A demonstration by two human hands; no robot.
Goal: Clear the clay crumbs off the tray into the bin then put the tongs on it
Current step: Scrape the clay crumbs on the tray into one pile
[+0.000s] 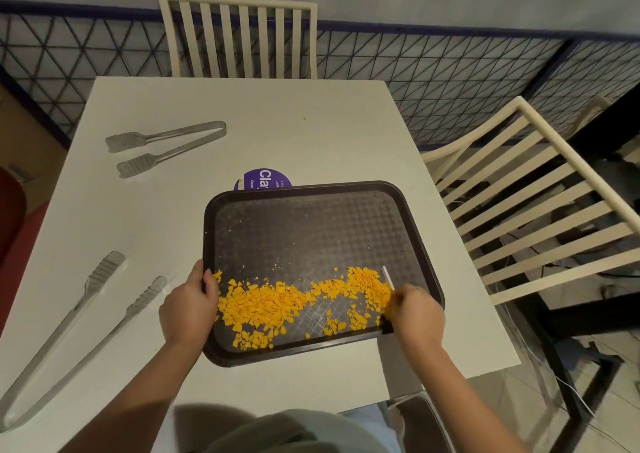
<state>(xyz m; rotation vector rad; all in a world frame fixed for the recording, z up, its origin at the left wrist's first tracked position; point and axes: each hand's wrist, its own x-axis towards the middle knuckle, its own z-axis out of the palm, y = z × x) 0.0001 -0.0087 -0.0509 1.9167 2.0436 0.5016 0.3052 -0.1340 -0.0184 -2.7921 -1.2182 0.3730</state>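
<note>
A dark brown tray (311,224) is tilted toward me on the white table, its far half bare. Yellow clay crumbs (277,302) lie heaped in a band along its near part. My left hand (188,305) grips the tray's left rim. My right hand (414,314) is at the tray's near right corner, closed on a thin white stick (388,277) that pokes up from the fingers. Small metal tongs (166,146) lie at the table's far left. Larger metal tongs (79,328) lie at the near left. No bin can be made out for sure.
A purple round clay lid (263,179) peeks out behind the tray's far edge. Cream slatted chairs stand at the far side (239,36) and to the right (540,203). A dark object (420,414) sits below the table's near right edge.
</note>
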